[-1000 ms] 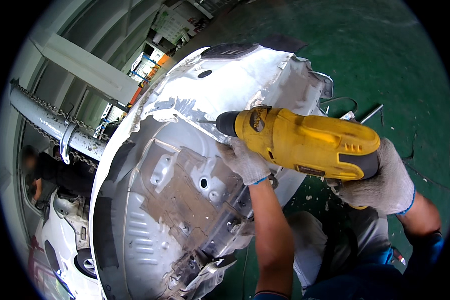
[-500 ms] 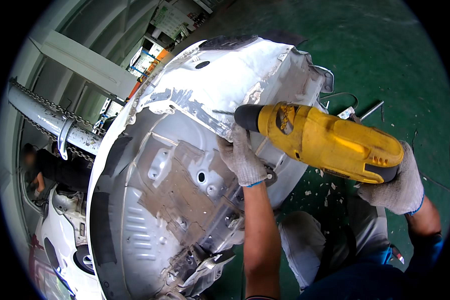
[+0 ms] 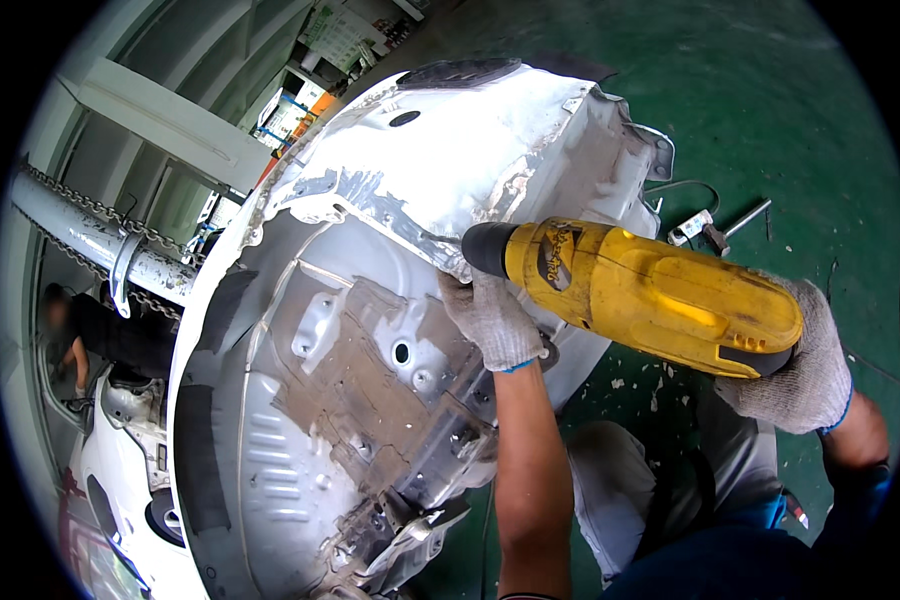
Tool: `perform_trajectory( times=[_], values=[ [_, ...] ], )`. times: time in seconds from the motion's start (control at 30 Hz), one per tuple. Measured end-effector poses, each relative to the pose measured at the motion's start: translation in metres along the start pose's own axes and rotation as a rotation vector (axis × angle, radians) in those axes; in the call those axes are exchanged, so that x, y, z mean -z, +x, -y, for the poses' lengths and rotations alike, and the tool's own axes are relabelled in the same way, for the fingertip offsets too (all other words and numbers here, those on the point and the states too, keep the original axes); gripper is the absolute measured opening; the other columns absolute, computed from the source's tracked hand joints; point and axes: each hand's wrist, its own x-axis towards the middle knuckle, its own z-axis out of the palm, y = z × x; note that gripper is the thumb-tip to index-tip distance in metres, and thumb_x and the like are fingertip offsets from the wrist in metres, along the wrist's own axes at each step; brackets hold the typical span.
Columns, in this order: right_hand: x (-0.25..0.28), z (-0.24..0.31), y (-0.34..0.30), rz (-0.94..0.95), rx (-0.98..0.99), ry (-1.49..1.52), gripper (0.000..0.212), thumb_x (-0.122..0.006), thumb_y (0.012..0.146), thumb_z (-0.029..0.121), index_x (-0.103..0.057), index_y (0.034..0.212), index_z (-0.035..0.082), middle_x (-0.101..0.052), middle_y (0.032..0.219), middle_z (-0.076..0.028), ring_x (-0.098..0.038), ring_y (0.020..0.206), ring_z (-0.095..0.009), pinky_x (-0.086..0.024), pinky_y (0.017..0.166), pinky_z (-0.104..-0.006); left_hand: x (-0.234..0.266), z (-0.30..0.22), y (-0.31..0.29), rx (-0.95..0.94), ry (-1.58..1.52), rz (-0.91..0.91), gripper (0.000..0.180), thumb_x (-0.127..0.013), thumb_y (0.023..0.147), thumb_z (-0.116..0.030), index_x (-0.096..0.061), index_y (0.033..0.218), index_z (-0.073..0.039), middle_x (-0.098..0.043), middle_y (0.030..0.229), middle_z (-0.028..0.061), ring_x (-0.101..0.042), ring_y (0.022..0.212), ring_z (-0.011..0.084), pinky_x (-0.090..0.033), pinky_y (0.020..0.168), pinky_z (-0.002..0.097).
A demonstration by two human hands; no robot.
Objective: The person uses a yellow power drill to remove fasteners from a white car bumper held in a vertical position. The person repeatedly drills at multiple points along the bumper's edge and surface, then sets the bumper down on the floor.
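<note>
Drill (image 3: 660, 295) fills right hand (image 3: 802, 365), grip closed; nose at scraped edge of panel (image 3: 470, 130), work seemingly unfinished; grip of left hand (image 3: 497, 325) unclear.

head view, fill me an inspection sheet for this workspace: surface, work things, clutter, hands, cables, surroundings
Surface: green floor, with pale flakes scattered on it.
Work things: yellow drill, its black chuck by a scuffed edge of the white car body.
Clutter: metal bar-shaped tool and small pale item on the floor.
Hands: both gloved; right hand grips the drill's rear, left hand is just below the chuck, its grip unclear.
Cables: thin looped line on the floor; kind unclear.
Surroundings: another person, white car, grey post with chains.
</note>
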Motion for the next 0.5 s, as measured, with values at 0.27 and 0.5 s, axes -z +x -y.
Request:
perform_trajectory(
  times=[0.27,0.5],
  values=[
    [-0.001,0.012,0.003,0.005,-0.027,-0.084,0.058,-0.083,0.062,0.017,-0.064,0.113,-0.004,-0.073,0.093,-0.016,-0.072,0.082,-0.030,-0.058,0.082,-0.0353,-0.005,0.003,-0.003,-0.006,-0.009,-0.001,0.030,-0.055,0.100,-0.025,-0.059,0.122,-0.004,-0.068,0.114,0.0116,-0.066,0.102,0.0249,-0.055,0.090,0.0409],
    [-0.005,0.017,0.003,0.004,-0.003,-0.144,0.062,-0.087,0.064,0.023,-0.064,0.115,-0.005,-0.073,0.094,-0.017,-0.074,0.085,-0.030,-0.059,0.082,-0.0365,0.002,0.000,-0.008,0.034,-0.257,0.069,0.035,-0.073,0.092,-0.004,-0.054,0.121,0.000,-0.067,0.109,0.0087,-0.068,0.091,0.0172,-0.058,0.081,0.0302]
  ],
)
